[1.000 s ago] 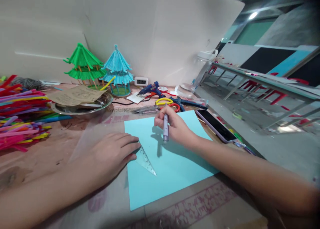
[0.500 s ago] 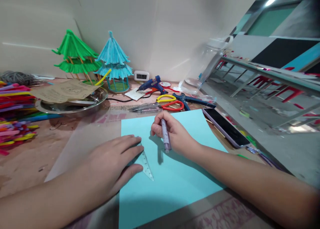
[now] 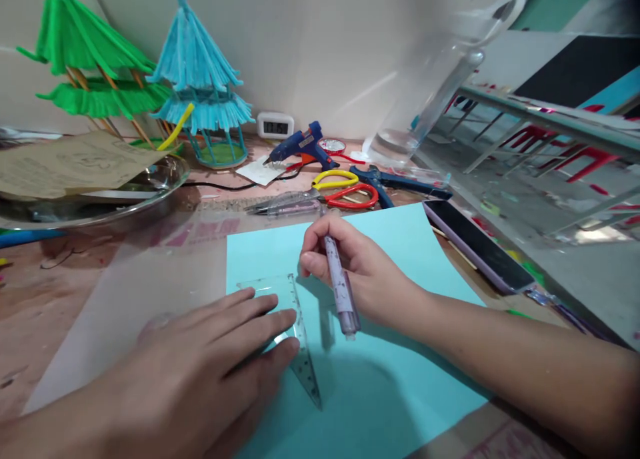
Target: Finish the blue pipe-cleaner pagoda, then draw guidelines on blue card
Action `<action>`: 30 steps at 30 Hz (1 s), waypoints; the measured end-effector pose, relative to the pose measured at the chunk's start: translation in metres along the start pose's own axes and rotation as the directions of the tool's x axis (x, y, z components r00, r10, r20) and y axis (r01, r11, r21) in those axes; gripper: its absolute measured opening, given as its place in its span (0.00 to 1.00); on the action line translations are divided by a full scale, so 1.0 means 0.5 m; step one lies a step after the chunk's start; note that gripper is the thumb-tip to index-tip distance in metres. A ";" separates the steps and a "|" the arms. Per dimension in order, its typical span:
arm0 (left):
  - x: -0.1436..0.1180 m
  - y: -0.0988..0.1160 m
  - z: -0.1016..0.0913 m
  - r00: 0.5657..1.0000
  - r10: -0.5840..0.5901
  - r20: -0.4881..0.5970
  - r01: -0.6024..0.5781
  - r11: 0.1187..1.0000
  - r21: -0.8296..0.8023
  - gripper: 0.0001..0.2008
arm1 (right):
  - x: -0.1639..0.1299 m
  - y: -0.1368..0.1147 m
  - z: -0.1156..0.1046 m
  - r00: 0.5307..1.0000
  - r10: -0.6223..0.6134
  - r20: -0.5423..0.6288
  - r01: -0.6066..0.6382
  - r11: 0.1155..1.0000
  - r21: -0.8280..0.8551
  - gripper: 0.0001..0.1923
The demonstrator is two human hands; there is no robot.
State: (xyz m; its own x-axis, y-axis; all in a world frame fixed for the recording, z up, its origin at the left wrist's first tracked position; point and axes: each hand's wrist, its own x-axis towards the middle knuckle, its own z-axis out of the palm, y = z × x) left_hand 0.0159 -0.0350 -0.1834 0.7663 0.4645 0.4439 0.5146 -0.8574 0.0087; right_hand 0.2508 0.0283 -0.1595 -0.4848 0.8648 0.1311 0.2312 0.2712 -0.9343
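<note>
A light blue sheet of paper (image 3: 400, 385) lies on the table before me. Flat on its left part rests a clear triangular set square (image 3: 305, 364) with scale marks along its edge. My left hand (image 3: 220, 359) covers part of the set square, fingers stretched out over it and holding nothing between them. In the closed fingers of my right hand (image 3: 360, 259) is a pen (image 3: 341, 289) with a pale purple patterned barrel. Its rear end points toward me, and its tip is hidden by my fingers above the paper.
Behind the paper lie red-and-yellow-handled scissors (image 3: 345, 189), blue pliers (image 3: 395, 182) and a blue glue gun (image 3: 303, 145). A phone (image 3: 475, 242) lies at right, a clear jug (image 3: 405, 119) behind. Left stand a metal bowl (image 3: 165, 185) and green (image 3: 90, 45) and blue (image 3: 195, 52) roofed models.
The view has come closer to the table. My left hand has slid back toward me, so more of the set square shows. The pen stays in my right hand.
</note>
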 end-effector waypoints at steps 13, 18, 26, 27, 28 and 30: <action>-0.002 -0.009 -0.008 0.995 -0.003 0.104 0.001 1.000 0.019 0.21 | 0.000 0.003 -0.001 1.000 -0.003 0.001 0.003 1.000 0.030 0.07; -0.001 -0.006 -0.003 0.996 -0.011 0.085 0.011 1.000 0.004 0.20 | 0.000 0.004 -0.001 1.000 -0.016 0.013 0.016 0.999 0.028 0.07; -0.005 -0.003 -0.004 0.995 -0.020 0.098 0.019 1.000 0.015 0.20 | 0.001 0.002 -0.001 1.000 -0.017 0.011 0.016 1.000 0.017 0.07; -0.006 -0.003 -0.004 0.995 -0.023 0.099 0.022 1.000 0.012 0.20 | 0.001 0.002 -0.001 1.000 -0.014 0.014 0.013 1.000 0.016 0.07; -0.006 -0.002 -0.003 0.995 -0.023 0.098 0.023 1.000 0.008 0.21 | 0.001 0.002 -0.001 1.000 -0.014 0.017 0.014 1.000 0.014 0.07; -0.008 -0.002 -0.002 0.995 -0.021 0.097 0.022 1.000 -0.009 0.21 | 0.000 0.003 -0.001 1.000 -0.025 0.019 0.025 1.000 0.007 0.06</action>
State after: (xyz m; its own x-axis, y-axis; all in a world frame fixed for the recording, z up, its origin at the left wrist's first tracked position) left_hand 0.0120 -0.0363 -0.1845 0.7888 0.5020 0.3547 0.5280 -0.8488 0.0269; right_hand 0.2517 0.0289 -0.1605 -0.5063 0.8496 0.1478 0.2132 0.2894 -0.9332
